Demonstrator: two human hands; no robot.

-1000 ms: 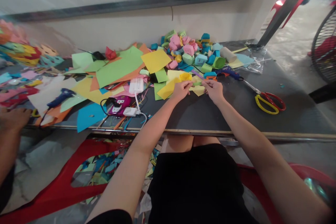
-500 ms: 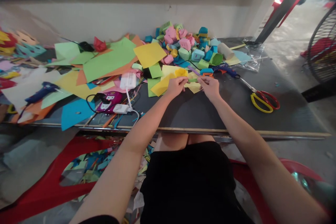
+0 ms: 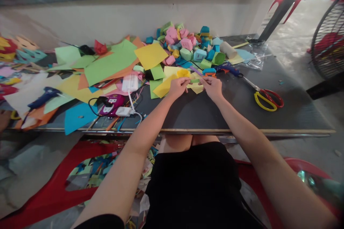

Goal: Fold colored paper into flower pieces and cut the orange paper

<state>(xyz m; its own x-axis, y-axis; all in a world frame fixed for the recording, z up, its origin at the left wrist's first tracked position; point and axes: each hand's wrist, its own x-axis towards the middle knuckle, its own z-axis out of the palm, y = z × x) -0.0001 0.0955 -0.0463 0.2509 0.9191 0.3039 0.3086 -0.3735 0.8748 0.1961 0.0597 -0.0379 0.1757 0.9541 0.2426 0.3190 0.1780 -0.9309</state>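
Observation:
Between my two hands stretches a small green paper strip (image 3: 195, 81). My left hand (image 3: 179, 86) pinches one end, and my right hand (image 3: 211, 86) pinches the other. Just beyond my left fingers sits a yellow folded paper piece (image 3: 183, 73), on top of loose yellow sheets (image 3: 163, 86). A thin purple strip (image 3: 195, 70) lies beyond the gap between my hands. Close to my right fingers rests a blue and orange paper piece (image 3: 209, 72).
Behind my hands rises a heap of folded paper pieces (image 3: 186, 44). Scissors (image 3: 266, 100) and a blue glue gun (image 3: 228, 69) lie right. Left are coloured sheets (image 3: 110, 62), a purple power strip (image 3: 112, 104) and another glue gun (image 3: 44, 97). A fan (image 3: 329, 39) stands far right.
The view has shifted slightly. Both hands keep their pinch on the green strip, with little other visible movement.

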